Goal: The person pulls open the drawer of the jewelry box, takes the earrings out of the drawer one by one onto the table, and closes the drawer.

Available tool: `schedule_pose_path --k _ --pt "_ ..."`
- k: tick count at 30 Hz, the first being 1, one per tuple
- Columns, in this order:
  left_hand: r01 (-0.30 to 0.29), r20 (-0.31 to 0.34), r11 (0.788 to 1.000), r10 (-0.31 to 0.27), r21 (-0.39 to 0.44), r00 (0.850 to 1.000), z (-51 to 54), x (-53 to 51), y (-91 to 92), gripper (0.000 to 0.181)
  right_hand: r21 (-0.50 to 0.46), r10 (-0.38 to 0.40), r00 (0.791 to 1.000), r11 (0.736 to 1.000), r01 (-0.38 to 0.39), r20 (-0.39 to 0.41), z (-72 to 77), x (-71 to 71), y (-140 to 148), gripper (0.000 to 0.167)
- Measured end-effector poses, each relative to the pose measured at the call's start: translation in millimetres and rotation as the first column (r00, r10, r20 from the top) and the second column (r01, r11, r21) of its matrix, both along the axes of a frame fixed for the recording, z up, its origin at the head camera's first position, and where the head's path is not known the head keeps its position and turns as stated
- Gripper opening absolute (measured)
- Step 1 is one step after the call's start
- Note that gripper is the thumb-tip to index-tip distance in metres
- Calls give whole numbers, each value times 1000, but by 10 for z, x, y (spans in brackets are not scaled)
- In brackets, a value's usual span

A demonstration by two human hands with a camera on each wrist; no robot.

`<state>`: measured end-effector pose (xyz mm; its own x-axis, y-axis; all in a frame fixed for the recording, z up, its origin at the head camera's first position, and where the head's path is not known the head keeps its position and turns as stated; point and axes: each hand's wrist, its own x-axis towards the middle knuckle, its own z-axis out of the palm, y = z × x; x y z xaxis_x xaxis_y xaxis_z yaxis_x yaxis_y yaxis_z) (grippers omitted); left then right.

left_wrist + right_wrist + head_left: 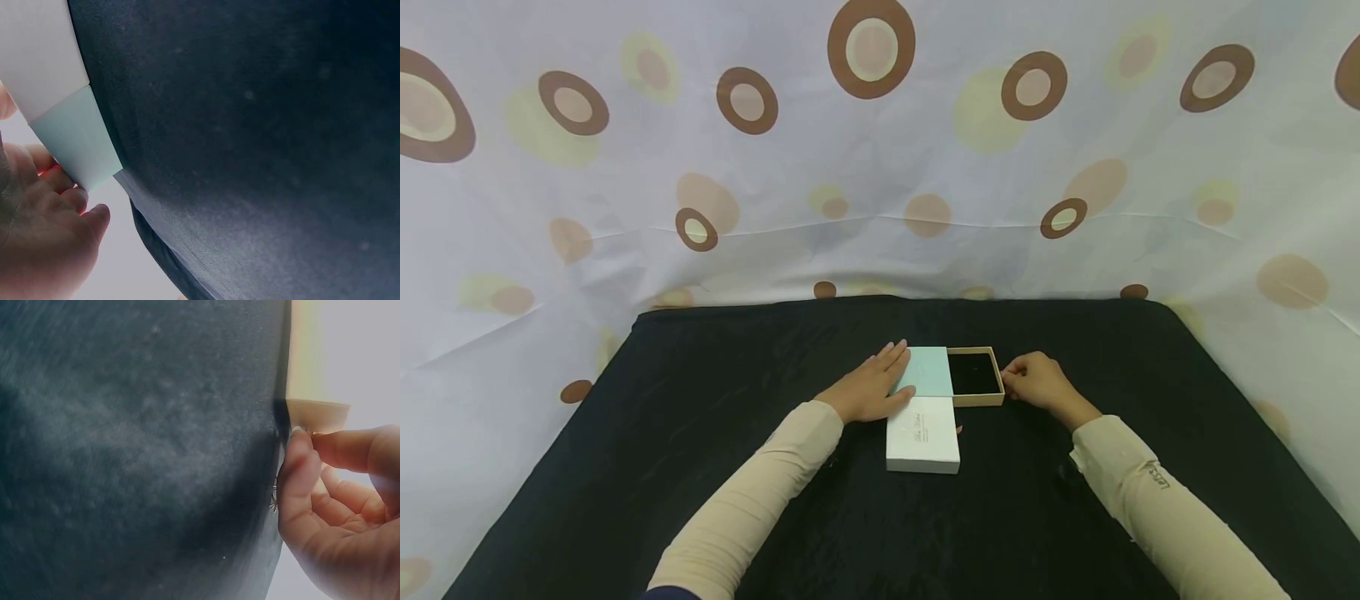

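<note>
A box with a mint-green part [928,371] and a white part [922,429] lies on the black cloth. From the mint part's right side juts a tan drawer [979,401] with a black lining [973,373]. My left hand [872,385] rests on the box's left side, fingers extended; in the left wrist view its fingers lie beside the mint end. At the drawer's right end is my right hand [1033,379]. Its thumb and forefinger pinch something small at the drawer's end face [319,414]; the fingertips mostly hide it.
Black cloth [700,375] covers the table under the box. A white curtain with brown and yellow circles [872,150] hangs behind the table's far edge. A small brownish tab [958,429] shows at the white part's right side.
</note>
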<state>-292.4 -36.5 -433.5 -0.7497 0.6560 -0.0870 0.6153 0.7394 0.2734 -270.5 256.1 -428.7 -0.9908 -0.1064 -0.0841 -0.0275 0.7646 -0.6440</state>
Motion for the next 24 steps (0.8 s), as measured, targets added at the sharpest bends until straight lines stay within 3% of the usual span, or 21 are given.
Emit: schedule_pose_path --k 24 --pt "-8 6 1000 9 -17 1000 23 11 0 68 -51 34 999 998 -34 -6 -6 5 -128 21"
